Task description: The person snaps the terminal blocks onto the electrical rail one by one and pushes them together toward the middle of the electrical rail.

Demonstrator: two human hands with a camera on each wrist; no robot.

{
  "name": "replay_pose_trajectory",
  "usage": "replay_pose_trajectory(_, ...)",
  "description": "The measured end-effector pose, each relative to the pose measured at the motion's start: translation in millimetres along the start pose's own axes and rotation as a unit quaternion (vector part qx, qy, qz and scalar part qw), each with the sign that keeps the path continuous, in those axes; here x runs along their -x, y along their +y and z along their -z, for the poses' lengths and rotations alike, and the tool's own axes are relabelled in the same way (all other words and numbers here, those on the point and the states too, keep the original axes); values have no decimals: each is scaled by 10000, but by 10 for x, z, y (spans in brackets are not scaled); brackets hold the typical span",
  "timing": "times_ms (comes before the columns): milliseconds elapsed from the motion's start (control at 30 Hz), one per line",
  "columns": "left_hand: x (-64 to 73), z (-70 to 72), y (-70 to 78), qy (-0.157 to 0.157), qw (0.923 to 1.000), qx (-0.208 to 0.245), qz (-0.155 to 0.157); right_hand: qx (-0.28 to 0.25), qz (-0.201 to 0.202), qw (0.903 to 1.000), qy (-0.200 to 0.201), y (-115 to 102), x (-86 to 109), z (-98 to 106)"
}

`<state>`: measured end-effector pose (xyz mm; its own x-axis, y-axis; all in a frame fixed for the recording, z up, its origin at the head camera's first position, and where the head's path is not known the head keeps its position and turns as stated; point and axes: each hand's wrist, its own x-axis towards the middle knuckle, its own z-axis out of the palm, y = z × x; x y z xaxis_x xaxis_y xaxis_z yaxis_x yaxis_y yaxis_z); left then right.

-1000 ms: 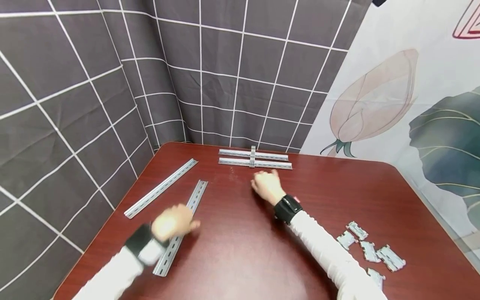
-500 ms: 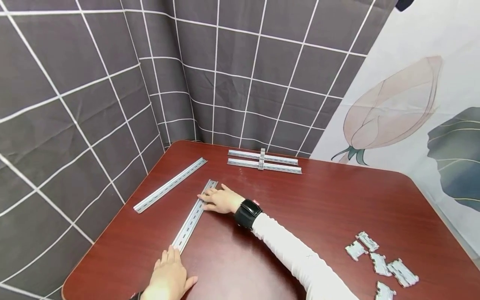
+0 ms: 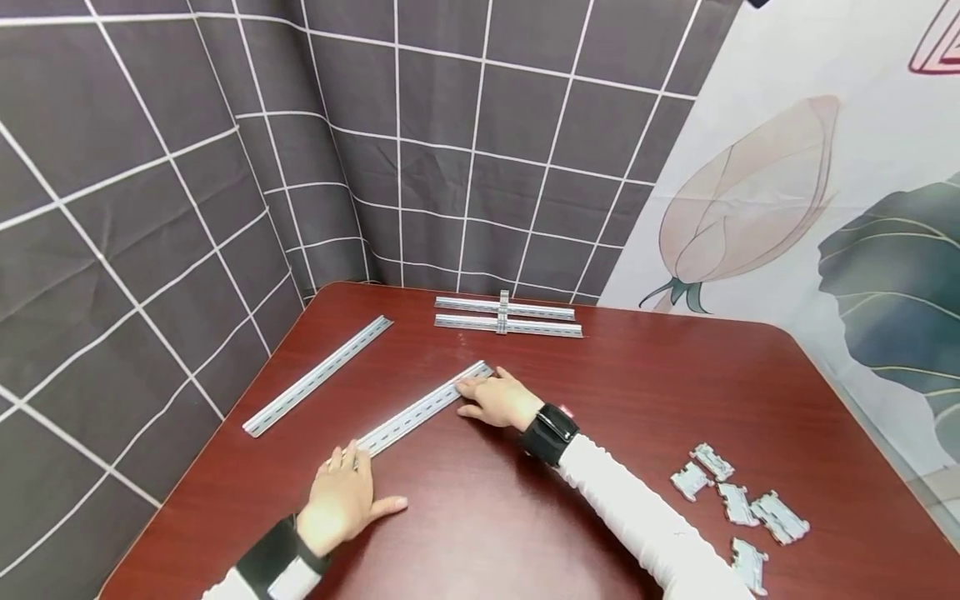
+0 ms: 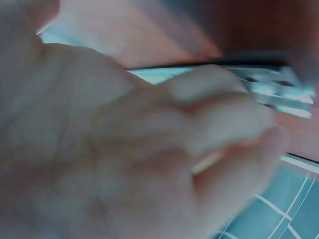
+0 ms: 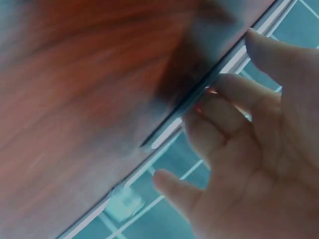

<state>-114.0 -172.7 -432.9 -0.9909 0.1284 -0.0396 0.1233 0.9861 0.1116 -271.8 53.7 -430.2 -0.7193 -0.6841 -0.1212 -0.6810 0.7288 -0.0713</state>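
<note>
Beyond the table (image 3: 480,525) hangs a gridded curtain (image 3: 525,100), and from left to right I see a side rail (image 3: 318,377), then the left hand (image 3: 337,504), thumb out wide and fingers lying straight on the near end of the middle rail (image 3: 420,412). That rail's long axis slants from near left to far right between both hands, neither nearer, the right hand (image 3: 502,402) resting spread fingers at its far end. Farther right lie clips (image 3: 780,518), and a red print (image 3: 937,50), only partly in sight, isn't readable.

Slotted rail (image 3: 420,414) partly hidden beneath the left hand (image 3: 339,500)
</note>
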Motion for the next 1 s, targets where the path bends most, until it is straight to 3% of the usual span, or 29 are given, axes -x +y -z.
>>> replay_pose_trajectory(100, -201, 38, -67, -57, 9991, 188, -364, -25, -334, 9994, 5, 124, 158, 12)
replay_pose_trajectory(233, -431, 69, -113, -487, 9959, 475, -593, -147, -700, 9974, -49, 242, 381, 16)
replay_pose_trajectory(367, -646, 99, -81, -1006, 9904, 666, -672, -12, -634, 9978, 195, 381, 558, -34)
replay_pose_trajectory(533, -852, 105, 20, -1264, 9855, 867, -735, 8, -476, 9984, 319, 420, 763, 102)
replay_pose_trajectory(800, -918, 153, 142, -1260, 9842, 997, -746, -20, -509, 9980, 369, 472, 986, 66)
replay_pose_trajectory(1000, -884, 155, 250, -953, 9863, 797, -1087, -226, -576, 9976, 315, 478, 1139, 71)
